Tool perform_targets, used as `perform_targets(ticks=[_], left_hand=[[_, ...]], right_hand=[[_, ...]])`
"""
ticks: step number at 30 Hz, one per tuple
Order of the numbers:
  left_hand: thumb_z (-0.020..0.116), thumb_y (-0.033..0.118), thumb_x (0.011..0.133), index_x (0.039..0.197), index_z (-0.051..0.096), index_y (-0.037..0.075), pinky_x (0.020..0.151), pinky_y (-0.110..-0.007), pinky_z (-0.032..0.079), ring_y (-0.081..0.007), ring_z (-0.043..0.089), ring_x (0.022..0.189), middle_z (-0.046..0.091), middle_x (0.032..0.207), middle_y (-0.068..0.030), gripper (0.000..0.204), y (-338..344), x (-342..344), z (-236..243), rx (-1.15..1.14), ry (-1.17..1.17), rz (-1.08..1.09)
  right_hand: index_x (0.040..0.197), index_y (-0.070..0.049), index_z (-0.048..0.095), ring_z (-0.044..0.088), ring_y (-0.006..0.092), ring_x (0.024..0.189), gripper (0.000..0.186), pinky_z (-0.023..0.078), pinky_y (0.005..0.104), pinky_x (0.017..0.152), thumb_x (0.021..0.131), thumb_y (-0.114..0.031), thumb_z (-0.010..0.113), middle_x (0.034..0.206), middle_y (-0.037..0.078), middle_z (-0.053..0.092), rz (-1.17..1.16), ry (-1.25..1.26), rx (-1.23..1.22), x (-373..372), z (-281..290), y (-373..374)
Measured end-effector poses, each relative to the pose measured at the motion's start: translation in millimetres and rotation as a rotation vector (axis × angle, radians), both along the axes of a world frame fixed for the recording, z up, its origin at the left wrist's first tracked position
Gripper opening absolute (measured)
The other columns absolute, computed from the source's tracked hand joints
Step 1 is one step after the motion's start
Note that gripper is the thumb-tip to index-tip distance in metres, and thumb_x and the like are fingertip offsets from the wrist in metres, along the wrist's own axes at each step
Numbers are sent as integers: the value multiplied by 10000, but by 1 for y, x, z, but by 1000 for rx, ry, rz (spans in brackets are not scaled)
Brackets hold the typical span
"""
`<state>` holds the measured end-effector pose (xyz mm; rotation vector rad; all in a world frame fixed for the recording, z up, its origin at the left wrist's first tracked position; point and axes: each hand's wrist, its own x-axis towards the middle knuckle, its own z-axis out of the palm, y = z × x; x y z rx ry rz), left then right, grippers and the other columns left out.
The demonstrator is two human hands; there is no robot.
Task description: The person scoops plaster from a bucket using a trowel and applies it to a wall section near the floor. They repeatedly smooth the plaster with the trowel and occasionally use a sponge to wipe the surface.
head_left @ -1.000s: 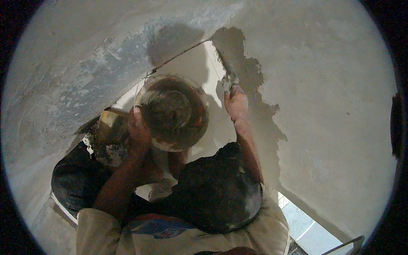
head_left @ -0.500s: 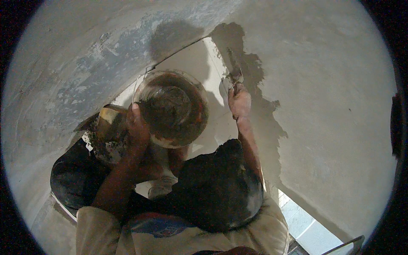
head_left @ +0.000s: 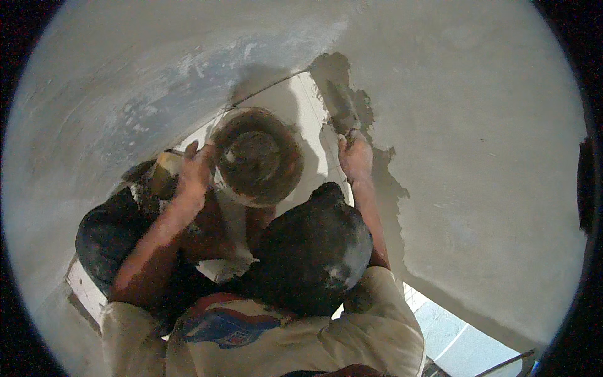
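Note:
My left hand is at the left rim of a round bowl of wet grey-brown mortar, its fingers against the edge and its thumb raised. The bowl is in front of my bent legs, over the pale tiled floor. My right hand is closed round the handle of a trowel, whose blade is hard to make out against the dark wet mortar. This trowel lies against a wet mortar strip along the foot of the right wall.
Pale floor tiles narrow into a corner between the left wall and the right wall. My dark-clad knee is between the bowl and my right forearm. Light blue tiles show at the lower right.
The bowl looks smaller and lower, and my left thumb has come up off its rim. My right hand has slid slightly down the wall with the trowel.

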<state>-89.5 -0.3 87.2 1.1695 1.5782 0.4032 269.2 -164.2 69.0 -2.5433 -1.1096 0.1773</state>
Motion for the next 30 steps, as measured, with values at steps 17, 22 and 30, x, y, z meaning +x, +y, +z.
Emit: perform_targets(ticks=[17,22,30], left_hand=[[689,248,909,1321,627,56,1010,-521,523,-430,627,1194,642,1292,-223,458,2,-56,228,644,183,-1362],[621,166,887,1006,691,43,819,-503,570,-403,716,925,727,979,-182,184,1,-50,225,491,47,-1479],[610,146,887,885,712,2,740,-486,589,-377,732,764,710,789,-204,176,-1,-54,226,721,98,-1410]], right_hand=[[1183,-8,680,714,481,969,344,571,553,839,976,-279,631,1027,261,738,66,-57,-226,39,-20,87],[1199,-2,656,707,485,959,375,563,571,838,985,-310,641,978,267,736,142,-51,37,-2,12,109],[984,-20,762,683,473,1011,293,543,529,886,885,-292,714,982,272,731,420,-97,-302,60,-37,163]])
